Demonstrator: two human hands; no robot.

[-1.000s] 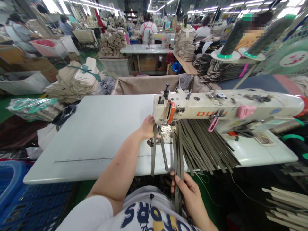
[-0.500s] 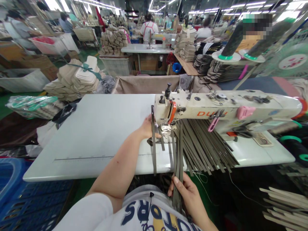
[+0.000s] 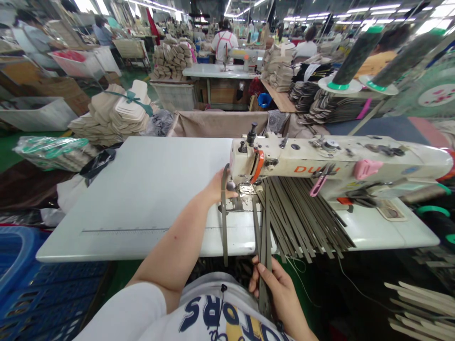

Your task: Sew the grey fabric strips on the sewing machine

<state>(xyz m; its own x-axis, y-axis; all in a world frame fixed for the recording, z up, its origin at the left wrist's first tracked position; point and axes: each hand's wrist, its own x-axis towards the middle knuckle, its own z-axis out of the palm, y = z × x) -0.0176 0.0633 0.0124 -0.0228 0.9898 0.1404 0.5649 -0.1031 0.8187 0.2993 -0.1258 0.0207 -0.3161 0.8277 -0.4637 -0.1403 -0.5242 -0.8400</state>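
Note:
My left hand (image 3: 217,188) is beside the needle area of a sewing machine (image 3: 295,158), thumb pointing at the presser foot. A dark olive fabric strap (image 3: 224,227) loops at this hand and hangs down past the table's front edge. The hand looks closed on it, though its fingers are partly hidden by the strap and machine head. At the front edge my right hand (image 3: 273,279) is closed, thumb on top, around several similar straps (image 3: 263,237) that run up towards the needle plate (image 3: 245,203). More loose straps (image 3: 302,218) lie fanned under the machine arm.
The pale sewing table (image 3: 152,180) carries a printed ruler line. Pink thread snips (image 3: 319,184) hang on the machine's front. Thread cones (image 3: 357,59) stand behind it. A blue basket (image 3: 46,298) is at lower left, and pale strips (image 3: 423,303) lie at lower right.
The strap at my left hand has shifted slightly left and curves over more at its top. A short strap end below the left thumb no longer shows. My right hand keeps its grip.

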